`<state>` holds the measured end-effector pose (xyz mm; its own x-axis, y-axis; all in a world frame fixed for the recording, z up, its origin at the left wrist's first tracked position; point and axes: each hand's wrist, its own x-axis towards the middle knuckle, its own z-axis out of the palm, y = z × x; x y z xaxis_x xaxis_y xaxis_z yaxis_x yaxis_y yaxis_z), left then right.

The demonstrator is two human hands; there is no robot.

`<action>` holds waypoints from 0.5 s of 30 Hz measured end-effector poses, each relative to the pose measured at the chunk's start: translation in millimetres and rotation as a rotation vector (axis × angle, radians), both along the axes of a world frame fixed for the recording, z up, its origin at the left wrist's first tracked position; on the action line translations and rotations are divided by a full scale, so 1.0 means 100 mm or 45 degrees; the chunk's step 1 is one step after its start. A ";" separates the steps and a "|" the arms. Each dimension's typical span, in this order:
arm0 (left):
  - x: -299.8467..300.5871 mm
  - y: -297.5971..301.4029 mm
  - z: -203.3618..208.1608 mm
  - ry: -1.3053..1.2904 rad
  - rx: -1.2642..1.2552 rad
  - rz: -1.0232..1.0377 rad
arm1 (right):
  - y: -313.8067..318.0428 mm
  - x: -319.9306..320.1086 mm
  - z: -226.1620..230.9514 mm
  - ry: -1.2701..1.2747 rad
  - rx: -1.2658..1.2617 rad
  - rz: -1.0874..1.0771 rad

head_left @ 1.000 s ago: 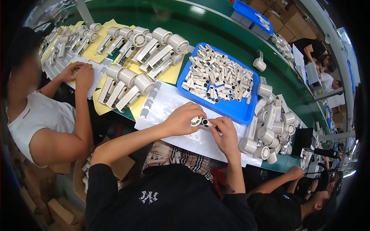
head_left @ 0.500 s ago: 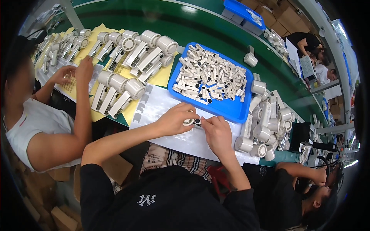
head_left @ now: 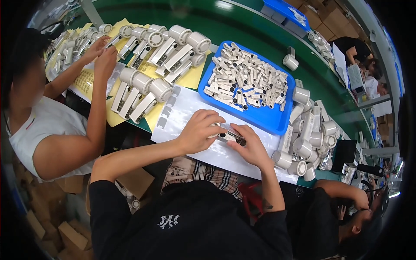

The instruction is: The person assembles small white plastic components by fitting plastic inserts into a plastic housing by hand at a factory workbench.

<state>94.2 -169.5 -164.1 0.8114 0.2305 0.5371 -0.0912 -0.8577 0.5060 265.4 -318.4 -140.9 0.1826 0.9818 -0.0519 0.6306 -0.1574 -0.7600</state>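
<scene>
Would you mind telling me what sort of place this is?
Most likely a factory assembly line: a long green bench, a blue tray of small grey parts, and several seated people fitting pieces by hand.

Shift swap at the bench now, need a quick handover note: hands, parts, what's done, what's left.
Left hand and right hand both grip one small white part with a dark insert, held just over the white sheet.
The blue tray just beyond the hands is full of small loose white pieces.
Finished-looking white cylinder units are piled to the right; more lie on yellow sheets to the left.
Done: those piles, apparently. Left: the part in hand, probably the tray's pieces.
</scene>
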 end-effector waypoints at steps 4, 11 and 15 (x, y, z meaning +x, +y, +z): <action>0.03 0.01 0.27 0.264 -0.118 -0.039 | 0.00 -0.06 -0.11 0.147 0.124 0.034; 0.20 -0.03 0.30 0.822 -0.099 -0.016 | -0.03 -0.11 -0.15 -0.038 0.169 0.065; 0.28 0.12 0.28 0.746 -0.141 -0.090 | 0.03 -0.06 -0.13 -0.107 0.269 0.061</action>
<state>122.1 -157.4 -136.6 0.9806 0.1941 -0.0286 0.1749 -0.7992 0.5751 259.0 -315.8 -153.8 0.1305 0.9769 0.1695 0.6960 0.0315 -0.7173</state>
